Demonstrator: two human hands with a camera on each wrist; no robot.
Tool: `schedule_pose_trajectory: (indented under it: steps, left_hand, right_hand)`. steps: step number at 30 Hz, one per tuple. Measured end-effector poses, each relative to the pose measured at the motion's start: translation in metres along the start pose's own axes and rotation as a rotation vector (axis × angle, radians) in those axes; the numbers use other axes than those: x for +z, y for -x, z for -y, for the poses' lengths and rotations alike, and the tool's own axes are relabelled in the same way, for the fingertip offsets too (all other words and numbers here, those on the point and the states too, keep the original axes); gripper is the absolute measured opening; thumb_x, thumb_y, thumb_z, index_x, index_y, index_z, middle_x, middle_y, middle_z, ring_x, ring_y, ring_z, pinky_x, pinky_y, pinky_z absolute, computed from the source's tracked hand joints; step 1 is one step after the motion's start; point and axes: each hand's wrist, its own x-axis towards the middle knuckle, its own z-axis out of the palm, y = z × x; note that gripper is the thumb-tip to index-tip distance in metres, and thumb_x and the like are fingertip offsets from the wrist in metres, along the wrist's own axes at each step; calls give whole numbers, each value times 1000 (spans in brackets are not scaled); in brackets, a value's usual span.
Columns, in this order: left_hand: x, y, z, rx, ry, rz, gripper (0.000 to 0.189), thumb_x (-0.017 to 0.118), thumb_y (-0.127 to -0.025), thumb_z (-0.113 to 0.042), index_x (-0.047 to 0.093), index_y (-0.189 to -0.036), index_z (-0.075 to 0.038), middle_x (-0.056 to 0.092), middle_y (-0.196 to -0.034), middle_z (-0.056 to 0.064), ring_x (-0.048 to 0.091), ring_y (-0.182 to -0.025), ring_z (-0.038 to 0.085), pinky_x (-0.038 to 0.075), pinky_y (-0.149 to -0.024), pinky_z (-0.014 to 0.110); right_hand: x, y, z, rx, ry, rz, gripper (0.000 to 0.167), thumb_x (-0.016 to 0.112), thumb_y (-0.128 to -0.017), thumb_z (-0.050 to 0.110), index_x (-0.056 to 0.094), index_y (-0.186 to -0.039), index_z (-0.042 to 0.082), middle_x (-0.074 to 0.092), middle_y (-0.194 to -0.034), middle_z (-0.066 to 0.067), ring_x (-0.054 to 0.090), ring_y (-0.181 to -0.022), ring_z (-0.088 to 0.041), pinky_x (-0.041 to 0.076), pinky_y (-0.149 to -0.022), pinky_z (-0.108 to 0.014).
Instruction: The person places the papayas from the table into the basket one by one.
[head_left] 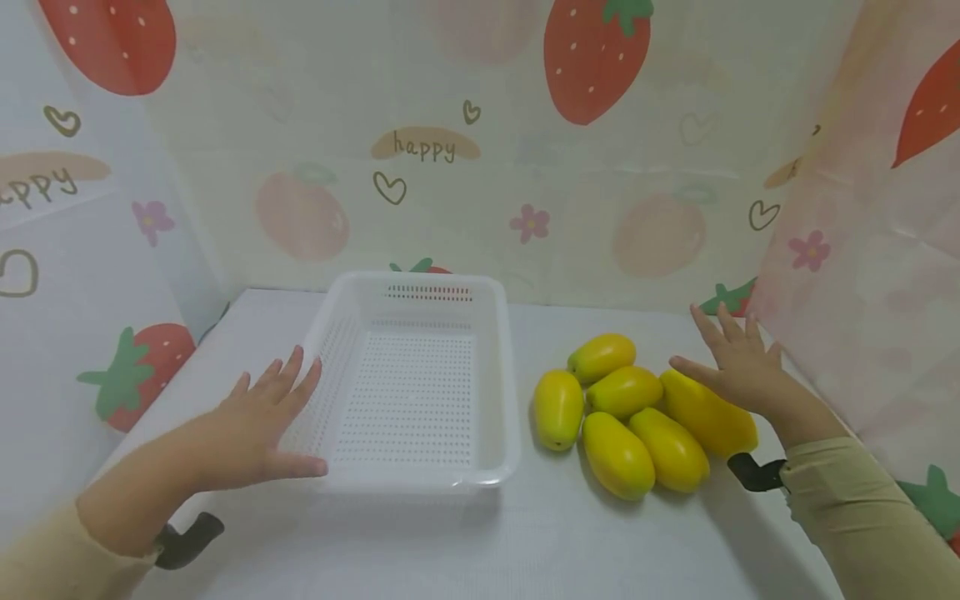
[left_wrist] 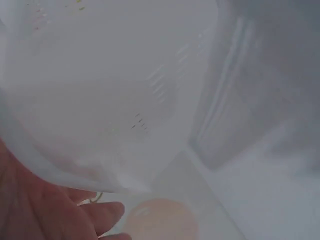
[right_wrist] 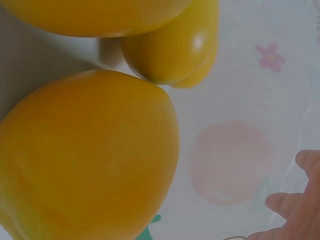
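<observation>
A white plastic basket [head_left: 513,400] with perforated walls and floor stands on the table, with nothing inside it. My left hand [head_left: 255,429] is spread at its left side, fingers straight, overlapping the left rim in the head view. The basket wall [left_wrist: 100,95] fills much of the left wrist view. To the right lie several smooth yellow papaya-like fruits [head_left: 618,456], greenish at the ends, grouped close together. My right hand [head_left: 738,362] is spread over the far side of the rightmost, largest fruit [head_left: 708,414], holding nothing. That hand's fingers show at the right wrist view's lower right corner.
A white-covered table [head_left: 570,542] bears the basket and the fruits. Strawberry-print sheets [head_left: 450,225] hang behind and at both sides, close around the table. A dark strap end [head_left: 756,472] sticks out below the right wrist, and another [head_left: 189,540] below the left.
</observation>
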Motion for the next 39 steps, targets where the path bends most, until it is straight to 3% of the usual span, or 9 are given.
schedule_pose_trajectory:
  steps: [4, 9, 26, 34, 39]
  left_hand:
    - [8, 0, 1, 6, 38, 39, 121, 55, -64, -77, 5, -147, -4, -1, -150, 25, 3, -134, 48, 16, -100, 65]
    - [13, -3, 2, 3, 9, 46, 129, 55, -57, -82, 7, -146, -2, -3, -150, 24, 0, -134, 48, 25, -95, 66]
    - [11, -16, 7, 50, 12, 27, 128, 55, -60, -80, 8, -144, 4, -4, -149, 27, -3, -135, 46, 22, -100, 63]
    - [12, -22, 7, -6, 3, 39, 126, 58, -62, -77, 8, -144, 4, -5, -150, 25, -2, -136, 44, 22, -101, 62]
    - [11, -24, 8, -6, 13, 51, 128, 61, -59, -76, 8, -145, 3, -6, -150, 25, -4, -136, 44, 24, -99, 63]
  right_hand:
    - [1, -1, 1, 0, 6, 1, 94, 39, -84, 68, -13, -146, 19, -19, -146, -26, -22, -125, -55, -11, -85, -76]
    - [1, -1, -1, -6, 5, 3, 94, 39, -84, 67, -13, -146, 19, -18, -146, -27, -22, -125, -55, -11, -85, -76]
    - [5, -3, -4, -1, -9, 9, 93, 38, -84, 67, -12, -146, 19, -19, -146, -26, -23, -125, -53, -12, -85, -76]
    - [8, -1, -19, 14, -41, 14, 93, 39, -84, 67, -10, -146, 18, -21, -147, -24, -23, -125, -54, -12, -86, -76]
    - [12, 3, -30, 22, -86, 19, 94, 41, -84, 66, -8, -147, 14, -20, -146, -26, -23, -124, -55, -11, -89, -74]
